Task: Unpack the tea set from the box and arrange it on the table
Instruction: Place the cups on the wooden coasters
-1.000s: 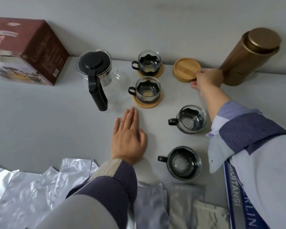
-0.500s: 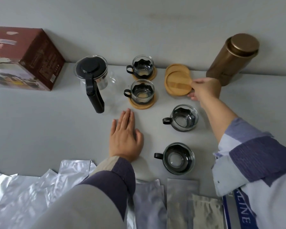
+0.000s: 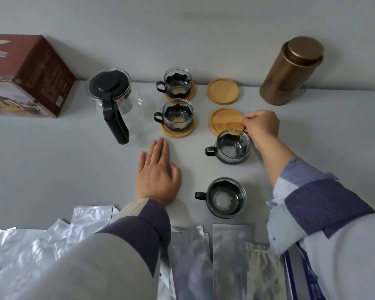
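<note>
My right hand (image 3: 260, 128) pinches the right rim of a bamboo coaster (image 3: 226, 121), which lies flat on the table (image 3: 52, 161) just in front of a second bare coaster (image 3: 223, 91) — being round, neither has a long axis to speak of. My left hand (image 3: 157, 176) rests palm down on the table with its fingers straight and together, pointing away from me. To the left of the two bare coasters stand two glass cups on coasters of their own, the far cup (image 3: 177, 82) and the near cup (image 3: 176, 114), both with handles pointing left. Two more cups sit straight on the table, handles also left: one (image 3: 232, 146) just beside my right wrist, overlapping the near edge of the pinched coaster from this view, and one (image 3: 225, 197) closer to me. The teapot (image 3: 110, 94) stands left of the cups, its black handle running toward me. The box (image 3: 28, 76) is at far left, a bronze tin (image 3: 290, 71) at far right, and silver foil bags (image 3: 52, 245) lie along the near edge.
</note>
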A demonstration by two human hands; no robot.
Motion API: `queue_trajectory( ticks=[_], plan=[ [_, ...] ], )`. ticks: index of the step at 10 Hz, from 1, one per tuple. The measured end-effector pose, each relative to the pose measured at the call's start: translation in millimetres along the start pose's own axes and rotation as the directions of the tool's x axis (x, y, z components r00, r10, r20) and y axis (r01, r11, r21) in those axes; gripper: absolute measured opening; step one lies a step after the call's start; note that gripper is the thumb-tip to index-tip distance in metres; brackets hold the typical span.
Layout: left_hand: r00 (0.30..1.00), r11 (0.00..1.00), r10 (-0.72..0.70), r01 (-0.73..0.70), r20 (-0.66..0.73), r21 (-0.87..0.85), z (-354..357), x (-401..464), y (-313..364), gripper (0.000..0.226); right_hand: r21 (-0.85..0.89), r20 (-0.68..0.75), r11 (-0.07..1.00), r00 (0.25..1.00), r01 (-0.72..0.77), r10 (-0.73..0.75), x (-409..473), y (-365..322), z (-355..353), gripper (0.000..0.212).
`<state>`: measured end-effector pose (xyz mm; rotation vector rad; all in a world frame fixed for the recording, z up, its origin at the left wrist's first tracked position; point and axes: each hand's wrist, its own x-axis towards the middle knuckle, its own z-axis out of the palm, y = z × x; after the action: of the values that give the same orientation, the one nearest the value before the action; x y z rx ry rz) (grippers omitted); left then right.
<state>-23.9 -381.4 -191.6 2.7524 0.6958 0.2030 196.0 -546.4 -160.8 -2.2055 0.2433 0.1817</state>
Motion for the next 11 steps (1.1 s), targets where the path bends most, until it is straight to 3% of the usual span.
queue_trajectory(
  ticks=[2, 3, 4, 5, 6, 7, 8, 9, 11],
  plan=[
    [1.0, 1.0, 0.002, -0.002, 0.0, 0.01, 0, 0, 0, 0.066, 0.158, 0.058, 0.986, 0.997, -0.054, 0.045, -12, -1, -18, 0.032],
    [1.0, 1.0, 0.007, -0.007, 0.009, 0.014, 0, 0, 0, 0.066, 0.218, 0.069, 0.976, 0.998, -0.022, 0.007, -37, 12, -41, 0.031],
    [1.0, 1.0, 0.002, -0.002, 0.005, 0.015, -1, 0, 1, 0.067, 0.179, 0.131, 0.982, 0.988, 0.053, -0.078, -76, 37, -61, 0.031],
    [1.0, 1.0, -0.001, 0.001, 0.013, 0.019, -1, -1, 2, 0.066, 0.145, 0.244, 0.984, 0.96, 0.108, -0.141, -126, 59, -74, 0.044],
    [1.0, 1.0, 0.001, -0.001, 0.011, 0.018, 2, -4, 5, 0.065, 0.071, 0.45, 0.985, 0.876, 0.16, -0.174, -167, 78, -80, 0.064],
    [1.0, 1.0, 0.003, -0.003, -0.003, 0.017, 2, -4, 6, 0.066, -0.002, 0.539, 0.969, 0.816, 0.249, -0.208, -189, 88, -75, 0.09],
    [1.0, 1.0, 0.006, -0.006, -0.009, 0.014, 2, -4, 6, 0.065, -0.012, 0.464, 0.956, 0.848, 0.294, -0.255, -199, 86, -61, 0.105],
    [1.0, 1.0, 0.004, -0.004, -0.013, 0.011, 2, -5, 5, 0.063, 0.01, 0.329, 0.946, 0.892, 0.324, -0.309, -204, 83, -48, 0.098],
    [1.0, 1.0, 0.006, -0.006, -0.009, 0.008, 3, -2, 1, 0.063, 0.042, 0.263, 0.928, 0.892, 0.369, -0.367, -205, 83, -38, 0.082]
  ],
)
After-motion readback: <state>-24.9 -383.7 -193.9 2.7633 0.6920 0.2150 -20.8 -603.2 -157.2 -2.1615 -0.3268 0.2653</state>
